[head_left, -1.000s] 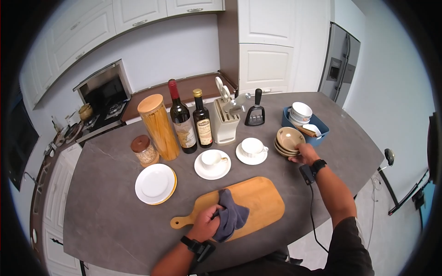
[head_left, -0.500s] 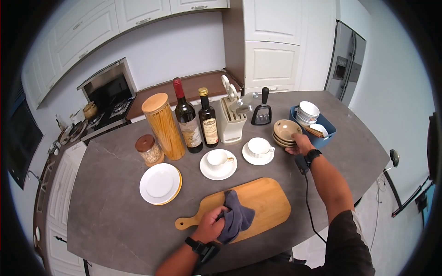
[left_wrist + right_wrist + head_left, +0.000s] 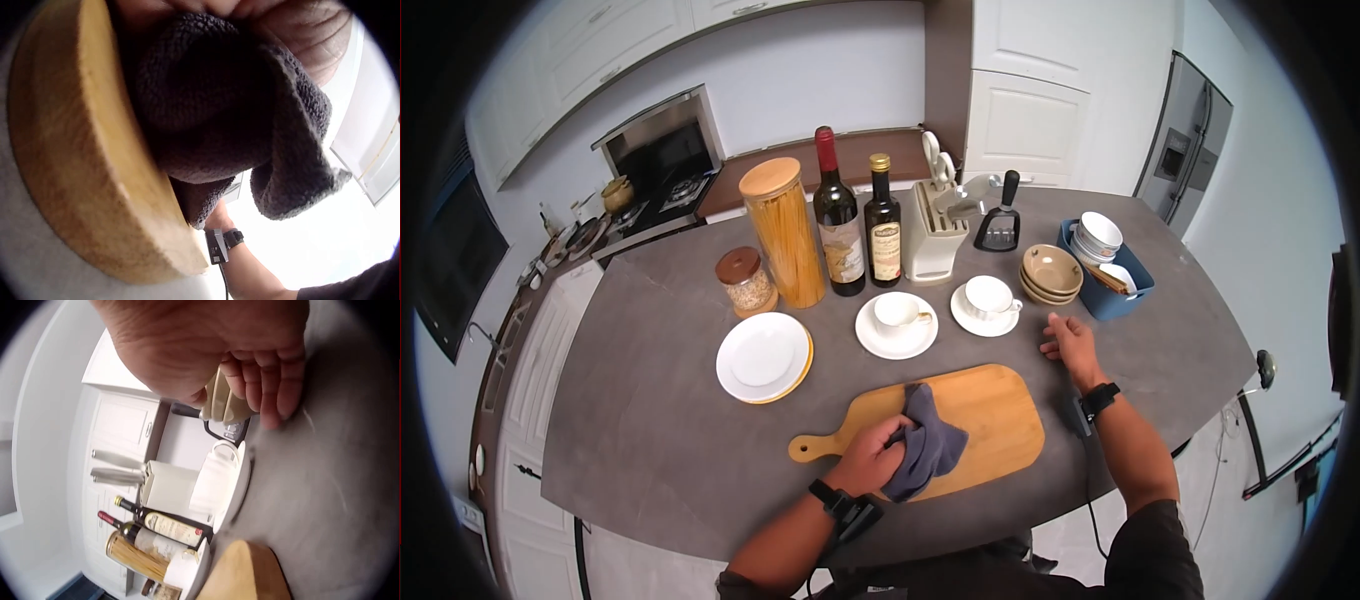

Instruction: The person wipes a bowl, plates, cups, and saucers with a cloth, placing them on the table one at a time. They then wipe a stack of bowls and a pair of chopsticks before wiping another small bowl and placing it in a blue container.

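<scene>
My left hand (image 3: 872, 458) grips a bunched dark grey cloth (image 3: 930, 450) over the wooden cutting board (image 3: 1000, 420). In the left wrist view the cloth (image 3: 294, 137) bulges out below the fingers, close beside the board's thick edge (image 3: 69, 150). My right hand (image 3: 1074, 350) is over the table just in front of a stack of brown bowls (image 3: 1052, 272), apart from it and holding nothing. Its fingers are loosely bent in the right wrist view, with the bowls (image 3: 220, 403) partly hidden behind them. Left of this hand is a white cup (image 3: 990, 298) on a saucer.
A blue basket (image 3: 1115, 300) with white bowls stands behind the brown ones. A second cup (image 3: 897, 315), white plates (image 3: 762, 358), a jar (image 3: 745, 282), a spaghetti canister (image 3: 785, 235), two bottles (image 3: 840, 235), a knife block (image 3: 932, 240) and a black-handled spatula (image 3: 1000, 225) stand about the table.
My right hand has let go of the brown bowls and drawn back toward me. The bowls now stand on the table beside the basket. My left hand keeps its grip on the cloth.
</scene>
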Demonstrator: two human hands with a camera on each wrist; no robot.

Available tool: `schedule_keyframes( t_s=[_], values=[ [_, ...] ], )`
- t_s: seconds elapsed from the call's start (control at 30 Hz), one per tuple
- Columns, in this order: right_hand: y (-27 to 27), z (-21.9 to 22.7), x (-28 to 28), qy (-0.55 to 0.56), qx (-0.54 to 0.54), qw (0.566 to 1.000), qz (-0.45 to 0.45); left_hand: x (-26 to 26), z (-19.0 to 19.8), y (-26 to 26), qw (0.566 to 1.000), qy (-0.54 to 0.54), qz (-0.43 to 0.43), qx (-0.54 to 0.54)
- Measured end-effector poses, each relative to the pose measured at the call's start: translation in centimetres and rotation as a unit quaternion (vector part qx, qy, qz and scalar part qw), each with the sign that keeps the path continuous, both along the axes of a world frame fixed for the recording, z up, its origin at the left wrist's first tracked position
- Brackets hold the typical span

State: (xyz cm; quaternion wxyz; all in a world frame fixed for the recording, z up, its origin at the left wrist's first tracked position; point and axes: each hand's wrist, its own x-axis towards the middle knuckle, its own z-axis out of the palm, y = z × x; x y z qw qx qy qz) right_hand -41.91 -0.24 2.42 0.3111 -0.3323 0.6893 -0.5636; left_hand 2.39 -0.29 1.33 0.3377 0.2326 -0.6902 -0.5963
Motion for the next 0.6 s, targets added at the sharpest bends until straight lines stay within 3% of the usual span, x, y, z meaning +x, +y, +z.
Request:
schedule_keyframes(
  t_s=[0.07,0.1,0.17,0.3,0.37,0.47,0.6],
  values=[
    [0.2,0.4,2.3,0.102,-0.011,0.993,0.050,0.2,0.2,-0.1,0.999,-0.018,-0.029,0.013],
    [0.2,0.4,3.3,0.103,-0.011,0.993,0.058,0.2,0.1,-0.2,1.000,-0.017,-0.021,0.014],
    [-0.2,0.9,6.0,0.220,-0.014,0.967,0.132,0.1,-0.2,-0.2,0.998,-0.009,-0.041,0.054],
    [-2.0,3.4,12.2,0.296,-0.032,0.923,0.243,0.1,-0.6,-0.4,0.999,0.000,-0.040,0.009],
    [-3.7,4.7,14.6,0.238,-0.010,0.930,0.279,0.2,-0.1,-0.2,0.999,-0.019,-0.031,0.003],
    [-6.6,5.3,16.9,0.247,0.140,0.917,0.280,0.0,-0.9,-0.5,0.998,0.013,-0.053,0.022],
    [-10.5,3.3,17.7,0.185,0.177,0.928,0.270,-0.1,-1.1,-0.5,0.999,0.015,-0.038,-0.009]
  ],
)
